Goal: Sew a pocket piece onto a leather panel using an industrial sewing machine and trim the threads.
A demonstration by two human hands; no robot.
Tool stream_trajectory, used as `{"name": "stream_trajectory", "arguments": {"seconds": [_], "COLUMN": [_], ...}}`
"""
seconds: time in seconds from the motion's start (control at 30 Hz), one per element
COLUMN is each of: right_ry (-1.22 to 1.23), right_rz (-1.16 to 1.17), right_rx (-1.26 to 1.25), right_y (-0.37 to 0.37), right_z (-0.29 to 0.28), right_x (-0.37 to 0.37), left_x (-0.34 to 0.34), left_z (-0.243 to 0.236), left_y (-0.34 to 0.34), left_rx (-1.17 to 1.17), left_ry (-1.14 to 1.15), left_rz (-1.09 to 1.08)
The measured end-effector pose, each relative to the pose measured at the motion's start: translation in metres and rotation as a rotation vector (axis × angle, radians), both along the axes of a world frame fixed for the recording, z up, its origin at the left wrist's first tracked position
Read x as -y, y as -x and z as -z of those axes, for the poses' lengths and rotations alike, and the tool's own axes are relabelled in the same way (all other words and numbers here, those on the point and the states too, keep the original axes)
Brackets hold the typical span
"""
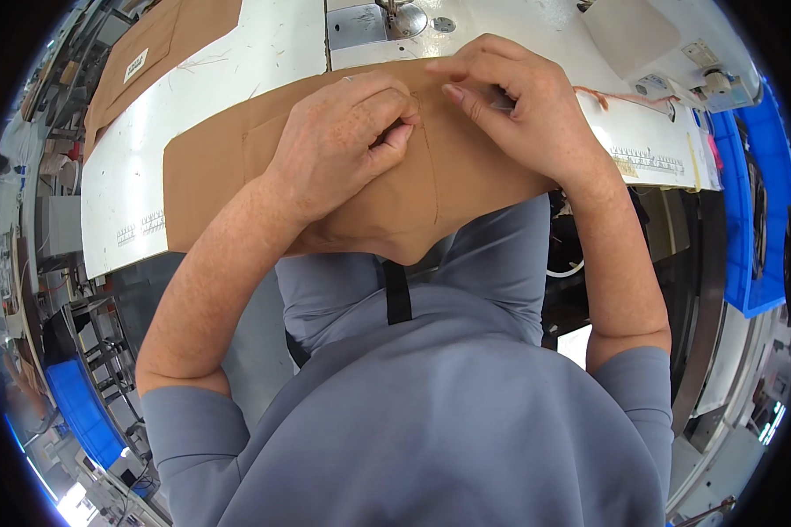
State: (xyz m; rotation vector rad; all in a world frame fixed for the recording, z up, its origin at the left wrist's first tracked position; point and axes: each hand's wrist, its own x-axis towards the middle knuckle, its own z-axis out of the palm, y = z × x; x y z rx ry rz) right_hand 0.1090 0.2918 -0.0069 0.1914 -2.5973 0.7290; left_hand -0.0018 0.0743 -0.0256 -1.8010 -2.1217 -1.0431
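A brown fabric piece (224, 167) lies over the front edge of the white sewing table, its lower part hanging above my lap. A stitched line runs down its middle. My left hand (347, 132) rests over the fabric beside that line, thumb and fingers closed in a pinch; what lies between them is too small to make out. My right hand (523, 110) is at the far edge of the fabric, index finger stretched out and thumb apart from it, the other fingers curled. The sewing machine's needle area and metal plate (358, 26) sit just beyond.
Another brown fabric piece (171, 44) with a white label lies at the far left of the white table (255, 57). The machine body (668, 48) stands at the far right, with orange thread (603, 95) near it. A blue bin (756, 294) hangs beyond the right edge.
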Motion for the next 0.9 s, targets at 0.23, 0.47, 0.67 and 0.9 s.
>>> {"name": "stream_trajectory", "arguments": {"seconds": [0.23,0.47,0.67,0.9], "right_ry": [-0.129,-0.221,-0.218,-0.142], "right_rz": [-0.155,-0.112,-0.111,-0.089], "right_rx": [-0.042,-0.042,-0.047,-0.053], "right_y": [0.002,-0.002,-0.001,-0.010], "right_z": [0.013,0.015,0.017,0.001], "right_x": [0.003,0.001,0.001,-0.002], "left_x": [-0.002,0.001,0.006,0.009], "left_z": [-0.002,-0.015,-0.017,-0.013], "left_y": [0.000,0.004,0.003,-0.001], "left_rx": [-0.001,0.546,0.554,0.498], "left_ry": [-0.037,0.195,0.188,0.086], "left_rz": [0.042,0.142,0.101,0.020]}}
